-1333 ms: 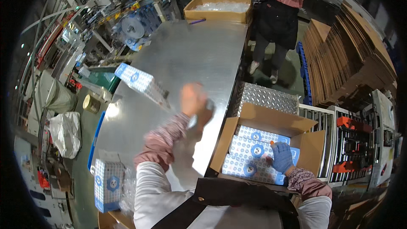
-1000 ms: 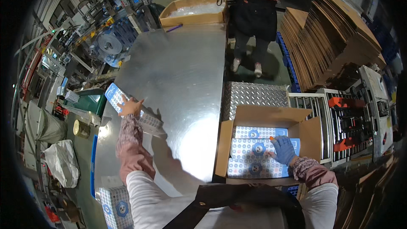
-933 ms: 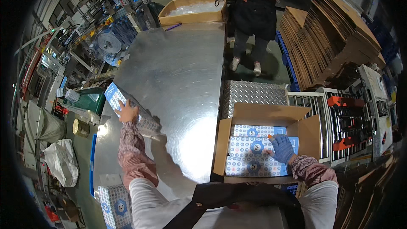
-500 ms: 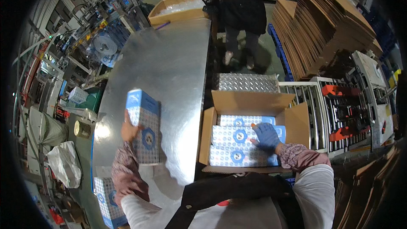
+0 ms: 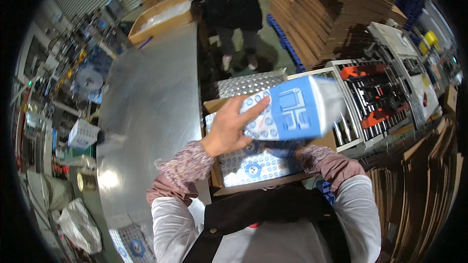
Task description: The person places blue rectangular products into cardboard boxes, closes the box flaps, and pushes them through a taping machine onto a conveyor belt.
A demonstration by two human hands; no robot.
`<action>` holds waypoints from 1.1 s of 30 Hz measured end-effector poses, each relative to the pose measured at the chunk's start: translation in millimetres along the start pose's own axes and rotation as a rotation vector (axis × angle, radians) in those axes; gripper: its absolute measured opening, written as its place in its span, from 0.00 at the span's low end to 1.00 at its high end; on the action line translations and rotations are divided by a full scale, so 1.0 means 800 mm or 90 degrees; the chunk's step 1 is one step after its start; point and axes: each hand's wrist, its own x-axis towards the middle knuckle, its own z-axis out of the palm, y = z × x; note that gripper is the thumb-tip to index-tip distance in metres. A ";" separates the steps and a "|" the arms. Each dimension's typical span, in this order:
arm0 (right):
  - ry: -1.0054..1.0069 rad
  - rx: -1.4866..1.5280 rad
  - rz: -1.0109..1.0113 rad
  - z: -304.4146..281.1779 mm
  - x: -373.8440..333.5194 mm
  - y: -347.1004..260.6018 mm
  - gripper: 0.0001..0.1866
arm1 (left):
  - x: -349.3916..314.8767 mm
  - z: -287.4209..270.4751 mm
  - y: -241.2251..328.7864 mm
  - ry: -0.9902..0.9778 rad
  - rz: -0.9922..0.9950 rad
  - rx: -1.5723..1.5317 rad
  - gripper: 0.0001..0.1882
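Note:
My left hand [image 5: 228, 127] is bare and grips a blue and white printed carton [image 5: 295, 111], held tilted above an open cardboard box [image 5: 327, 141]. Motion blurs the carton's far end. Inside the box lie similar printed cartons [image 5: 278, 168], partly covered from sight by the raised one. My right hand [image 5: 282, 151], in a blue glove, is low over these packed cartons and under the held one. Shadow, blur and the raised carton hide its fingers.
A metal table [image 5: 146, 97] runs along the left, with another printed carton [image 5: 134, 247] at its near end. Roller conveyor [image 5: 345, 125] lies right of the box. Flattened cardboard stacks [image 5: 312, 24] stand beyond, near a person in a black apron [image 5: 234, 9].
My left hand has lifted the carton off the table and carried it right, over the box. My right hand is now beneath it. The whole view has shifted.

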 end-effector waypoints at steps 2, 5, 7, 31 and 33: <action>0.077 -0.033 -0.123 -0.031 0.018 -0.016 0.26 | -0.012 0.058 -0.048 -0.207 -0.096 0.117 0.44; 0.033 0.028 -0.106 -0.060 0.029 -0.026 0.26 | -0.049 0.171 -0.120 -0.323 -0.102 0.128 0.36; 0.028 0.013 -0.093 -0.068 0.012 -0.007 0.24 | -0.057 0.214 -0.121 -0.177 -0.065 0.104 0.32; -0.001 0.067 0.672 -0.319 -0.266 0.126 0.18 | -0.220 0.324 -0.109 0.312 -0.948 -0.551 0.39; -0.029 0.028 0.606 -0.327 -0.296 0.158 0.21 | -0.222 0.294 -0.135 0.103 -0.976 -0.389 0.29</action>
